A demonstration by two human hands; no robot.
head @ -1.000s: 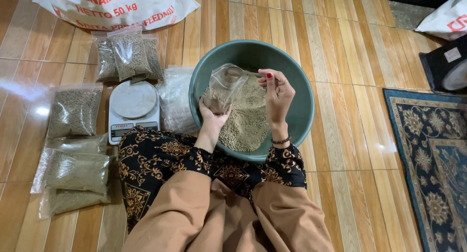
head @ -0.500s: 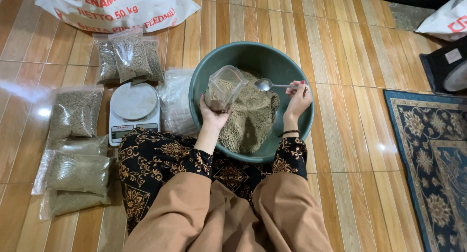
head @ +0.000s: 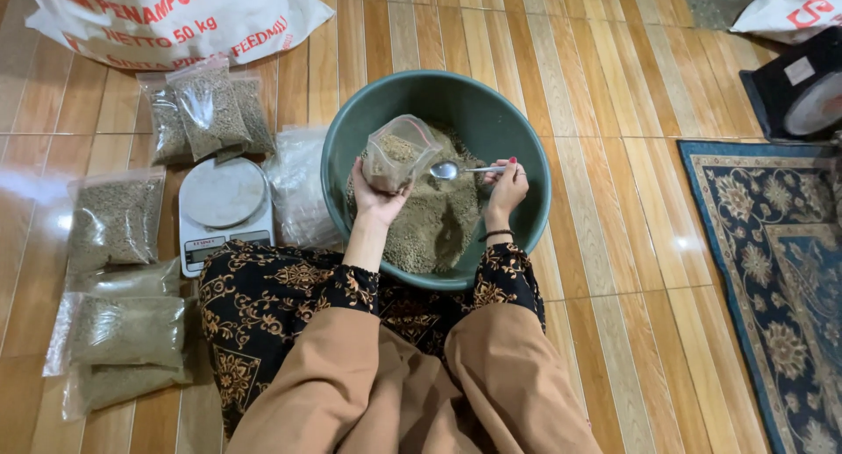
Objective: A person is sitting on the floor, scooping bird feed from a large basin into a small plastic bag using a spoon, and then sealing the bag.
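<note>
A green basin (head: 517,129) on the wooden floor holds a heap of brownish-green pellets (head: 438,226). My left hand (head: 379,193) holds a small clear plastic bag (head: 399,151), partly filled with pellets, tilted over the basin. My right hand (head: 507,184) grips a metal spoon (head: 452,169) by its handle. The spoon's bowl sits just right of the bag's mouth, above the heap.
A white kitchen scale (head: 224,210) stands left of the basin, with empty clear bags (head: 298,186) between them. Several filled pellet bags lie behind the scale (head: 206,107) and at the left (head: 114,221). A large white sack (head: 175,15) lies at the back. A patterned rug (head: 772,278) covers the floor at right.
My right hand left the bag's mouth, moved right and took the spoon, whose bowl now sits beside the bag. The bag has lowered slightly over the basin.
</note>
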